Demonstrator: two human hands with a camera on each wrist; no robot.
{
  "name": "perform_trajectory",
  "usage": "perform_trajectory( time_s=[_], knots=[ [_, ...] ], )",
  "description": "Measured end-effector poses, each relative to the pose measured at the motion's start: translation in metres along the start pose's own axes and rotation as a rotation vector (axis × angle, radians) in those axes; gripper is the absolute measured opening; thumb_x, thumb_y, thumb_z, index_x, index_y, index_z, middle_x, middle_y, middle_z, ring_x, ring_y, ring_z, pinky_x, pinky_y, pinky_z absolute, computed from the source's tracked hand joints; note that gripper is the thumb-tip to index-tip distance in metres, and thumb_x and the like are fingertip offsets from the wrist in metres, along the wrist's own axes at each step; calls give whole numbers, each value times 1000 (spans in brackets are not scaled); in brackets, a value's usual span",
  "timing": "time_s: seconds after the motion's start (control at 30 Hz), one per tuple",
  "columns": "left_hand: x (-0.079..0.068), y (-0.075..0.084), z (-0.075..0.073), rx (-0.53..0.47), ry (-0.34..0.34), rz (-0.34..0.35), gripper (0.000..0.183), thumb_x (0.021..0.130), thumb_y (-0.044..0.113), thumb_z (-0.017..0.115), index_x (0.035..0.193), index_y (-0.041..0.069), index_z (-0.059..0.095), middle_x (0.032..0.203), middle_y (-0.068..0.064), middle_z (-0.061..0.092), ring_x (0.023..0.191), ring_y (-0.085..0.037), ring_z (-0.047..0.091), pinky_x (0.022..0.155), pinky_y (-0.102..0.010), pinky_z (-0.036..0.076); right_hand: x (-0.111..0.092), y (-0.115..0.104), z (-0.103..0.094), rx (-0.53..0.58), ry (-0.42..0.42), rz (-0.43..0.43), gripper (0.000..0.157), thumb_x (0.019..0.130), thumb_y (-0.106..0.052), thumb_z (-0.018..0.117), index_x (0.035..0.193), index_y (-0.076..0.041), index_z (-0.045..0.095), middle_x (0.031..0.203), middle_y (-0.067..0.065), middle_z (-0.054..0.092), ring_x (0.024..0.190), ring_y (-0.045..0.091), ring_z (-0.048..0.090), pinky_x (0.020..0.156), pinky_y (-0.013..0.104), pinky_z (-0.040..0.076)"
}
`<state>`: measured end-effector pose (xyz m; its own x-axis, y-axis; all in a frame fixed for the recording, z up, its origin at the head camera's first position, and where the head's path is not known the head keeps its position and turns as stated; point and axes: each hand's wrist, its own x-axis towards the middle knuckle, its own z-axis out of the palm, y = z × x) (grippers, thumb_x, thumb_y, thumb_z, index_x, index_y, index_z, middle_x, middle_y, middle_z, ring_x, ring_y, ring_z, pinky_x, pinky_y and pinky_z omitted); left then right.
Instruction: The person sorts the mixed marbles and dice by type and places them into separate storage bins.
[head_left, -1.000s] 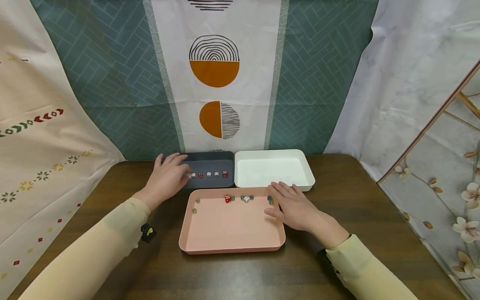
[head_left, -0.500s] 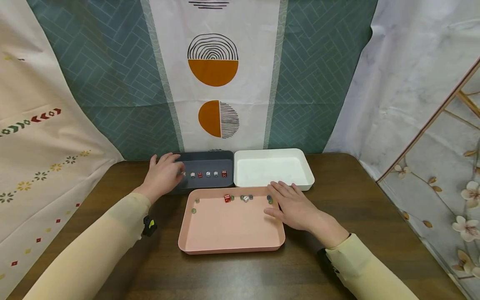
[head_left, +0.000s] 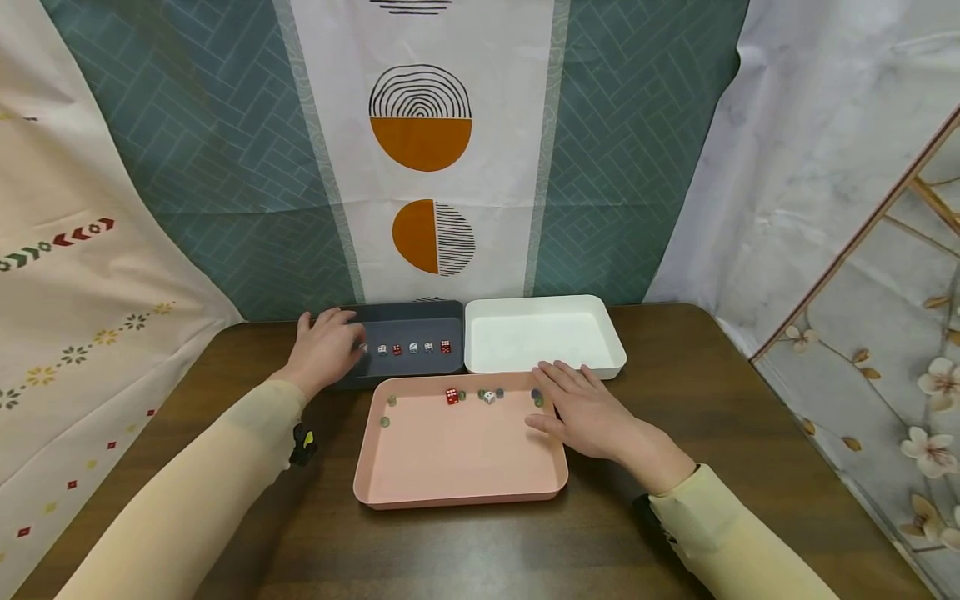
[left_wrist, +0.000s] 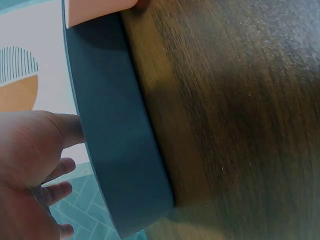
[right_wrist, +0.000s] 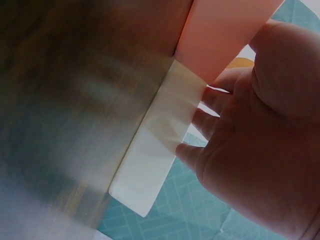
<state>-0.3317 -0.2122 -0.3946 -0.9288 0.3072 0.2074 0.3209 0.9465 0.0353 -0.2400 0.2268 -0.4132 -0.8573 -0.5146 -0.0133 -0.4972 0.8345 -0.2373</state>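
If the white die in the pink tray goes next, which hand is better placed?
Probably the right hand: it's over the right side of the pink tray, nearer the white die; the left hand is at the dark tray.

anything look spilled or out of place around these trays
Nothing stands out: the visible dice lie inside the dark tray or the pink tray, the small round pieces inside the pink one, and the white tray looks undamaged.
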Motion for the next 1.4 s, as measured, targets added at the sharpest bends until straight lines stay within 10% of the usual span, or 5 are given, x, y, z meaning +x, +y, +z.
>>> perform_trajectory(
  time_s=[1.4],
  knots=[
    [17, 0, 22, 16, -52, -48, 15, 101, 13, 80, 116, 10, 80, 153, -26, 60, 148, -51, 45, 118, -87, 19, 1, -1, 0, 2, -1, 14, 83, 113, -56, 56, 174, -4, 32, 180, 17, 29, 167, 39, 22, 133, 65, 11]
  ],
)
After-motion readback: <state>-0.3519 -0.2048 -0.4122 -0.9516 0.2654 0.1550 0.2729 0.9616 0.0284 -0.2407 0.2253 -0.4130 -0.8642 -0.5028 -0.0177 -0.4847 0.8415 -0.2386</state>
